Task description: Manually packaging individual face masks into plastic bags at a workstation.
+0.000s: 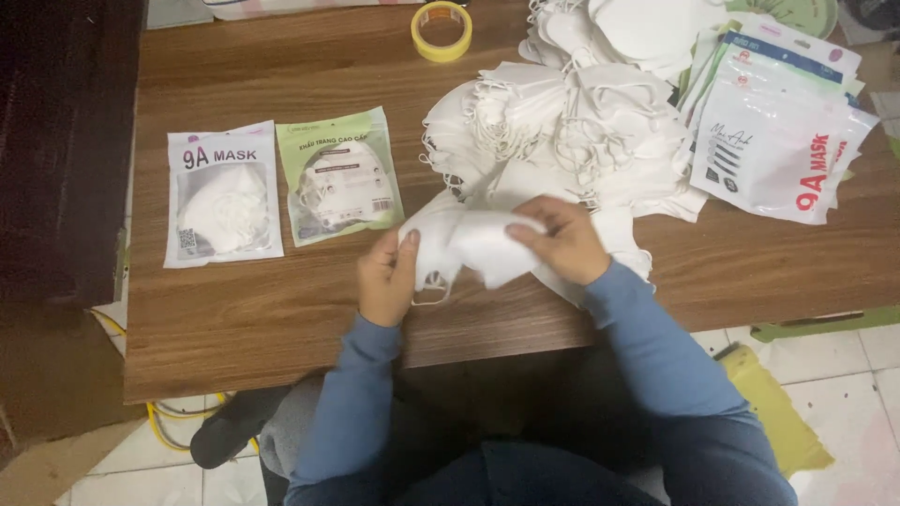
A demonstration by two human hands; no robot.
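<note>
White face masks, a small folded stack, held flat above near table edge, ear loops dangling at left.

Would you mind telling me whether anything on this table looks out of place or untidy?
Nothing looks damaged. The loose white masks lie in a tangled heap, unlike the two packets laid flat side by side.

The scene is lit evenly from above, moderately bright and slightly warm. Soft shadows are cast beneath the hands. The white masks at far right are nearly washed out. The left side is left dark. Slight softness is seen throughout, with mild glare on the packets.
</note>
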